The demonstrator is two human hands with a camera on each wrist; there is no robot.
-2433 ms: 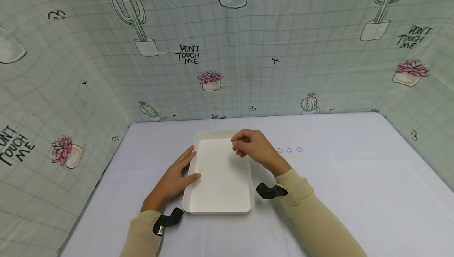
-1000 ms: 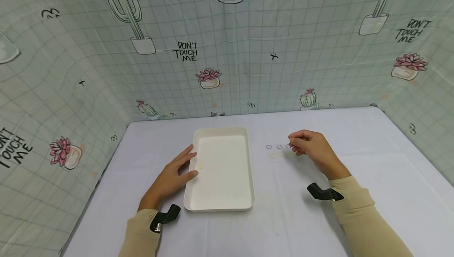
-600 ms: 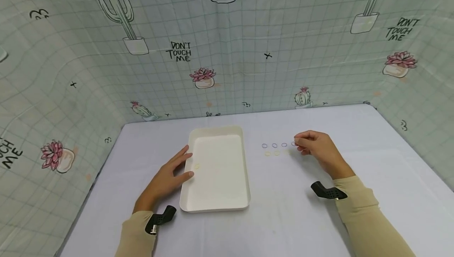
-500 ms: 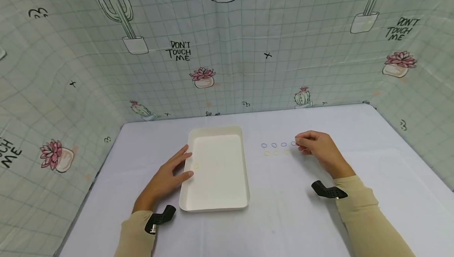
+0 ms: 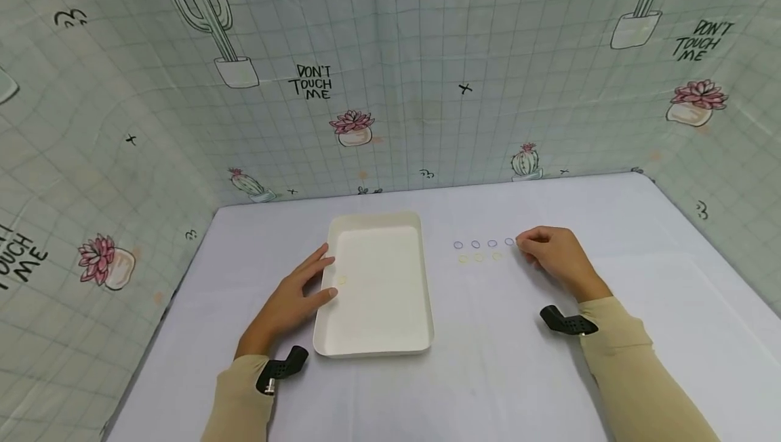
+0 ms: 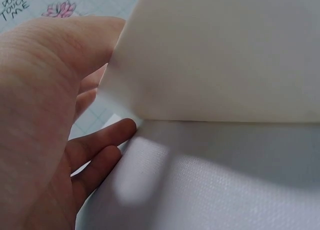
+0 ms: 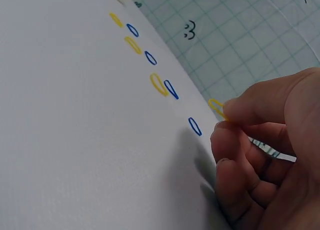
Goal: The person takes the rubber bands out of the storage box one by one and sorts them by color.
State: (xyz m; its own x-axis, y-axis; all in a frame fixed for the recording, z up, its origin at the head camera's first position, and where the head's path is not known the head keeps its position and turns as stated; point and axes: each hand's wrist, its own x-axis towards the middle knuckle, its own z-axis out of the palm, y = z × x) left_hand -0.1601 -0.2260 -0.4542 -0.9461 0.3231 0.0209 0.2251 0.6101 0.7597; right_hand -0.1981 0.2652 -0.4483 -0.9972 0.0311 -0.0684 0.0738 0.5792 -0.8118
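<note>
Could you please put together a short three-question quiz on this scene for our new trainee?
1. How many blue rings lie in the row on the table?
2. True or false: the right hand pinches a yellow ring.
3. What does the left hand touch? A) the white tray B) the wall cloth C) a blue ring

Key: 1. Four. 2. True, as the right wrist view shows. 3. A: its fingers rest against the tray's left side.

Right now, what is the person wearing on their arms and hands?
Both arms wear long, close-fitting beige sleeves that end at the wrists. A small black perforated camera mount sits at each wrist, by the left hand and the right hand. The hands are bare: no gloves, rings or watch visible.
</note>
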